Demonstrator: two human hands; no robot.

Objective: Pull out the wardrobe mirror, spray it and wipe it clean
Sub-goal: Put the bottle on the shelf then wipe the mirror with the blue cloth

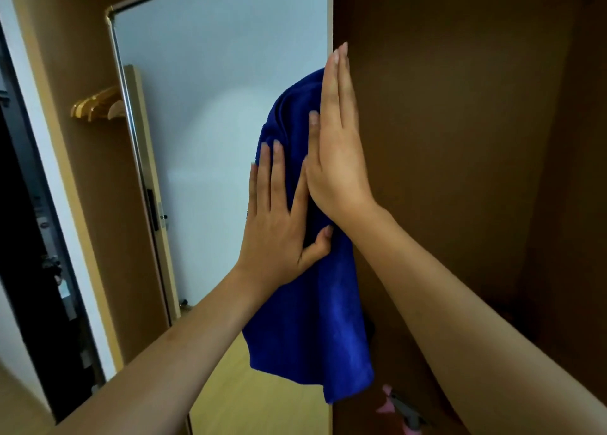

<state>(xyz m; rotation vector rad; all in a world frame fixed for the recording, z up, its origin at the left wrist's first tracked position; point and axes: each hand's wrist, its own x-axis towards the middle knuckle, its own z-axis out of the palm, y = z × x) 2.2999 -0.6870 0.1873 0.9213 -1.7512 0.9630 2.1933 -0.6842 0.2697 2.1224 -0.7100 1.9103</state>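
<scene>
Wiping mirror (pixel 210 106) now, I reckon: left hand (pixel 279 224) flat on blue cloth (pixel 312 303), right hand (pixel 338 159) straight-fingered at mirror's right edge. Next: sweep cloth leftward across glass.

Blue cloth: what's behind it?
The mirror glass lies behind the cloth; the left hand and right hand press flat on it. The glass under the cloth is covered, so its state can't be seen.

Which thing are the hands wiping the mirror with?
Find the tall mirror beside the brown wardrobe wall. Near its right edge, both hands, left and right, press flat on a blue cloth hanging down the glass. It is the only bright blue, soft thing there.
</scene>
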